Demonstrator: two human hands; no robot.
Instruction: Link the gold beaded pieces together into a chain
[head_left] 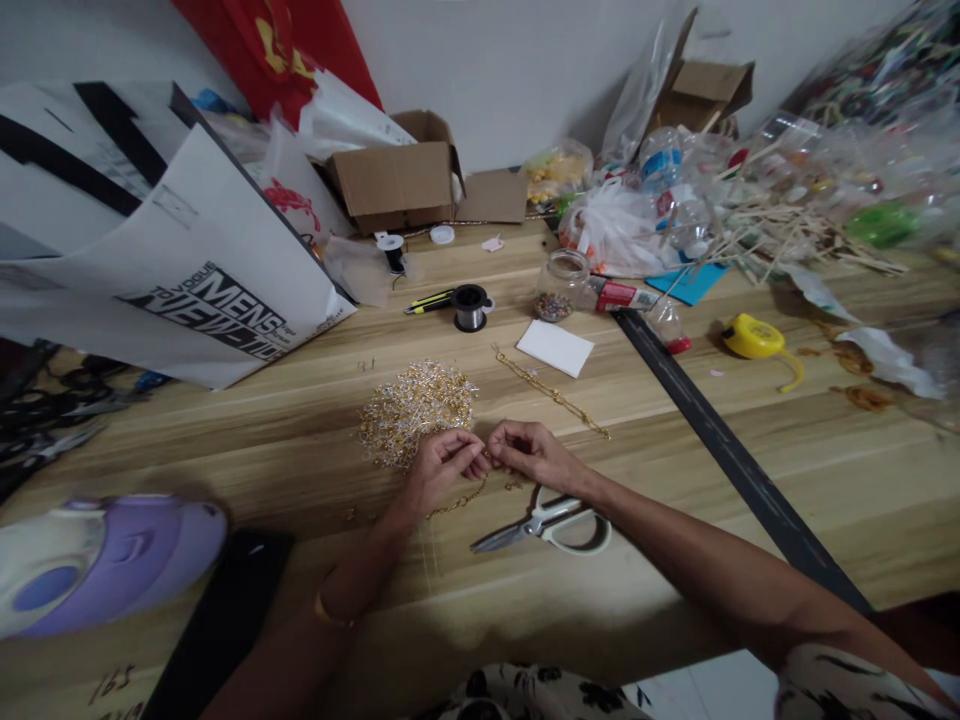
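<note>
Close together over the wooden table (360, 570), my two hands nearly touch at the fingertips. My left hand (450, 465) is closed in a pinch, with a thin gold chain (459, 502) hanging below its fingers. My right hand (529, 452) is pinched too; whatever lies between its fingertips is too small to make out. A pile of gold and silver beaded pieces (416, 410) lies behind my left hand. Another gold chain (551, 392) stretches across the table beyond my right hand. White-handled scissors (544, 524) rest just below my right hand, blades pointing left.
Behind the hands are a wire spool (470, 308), a white card (556, 348) and a jar of beads (561, 285). A yellow tape measure (752, 337) and a dark strip (720, 440) lie right. Left are a paper bag (225, 290) and a purple device (142, 560).
</note>
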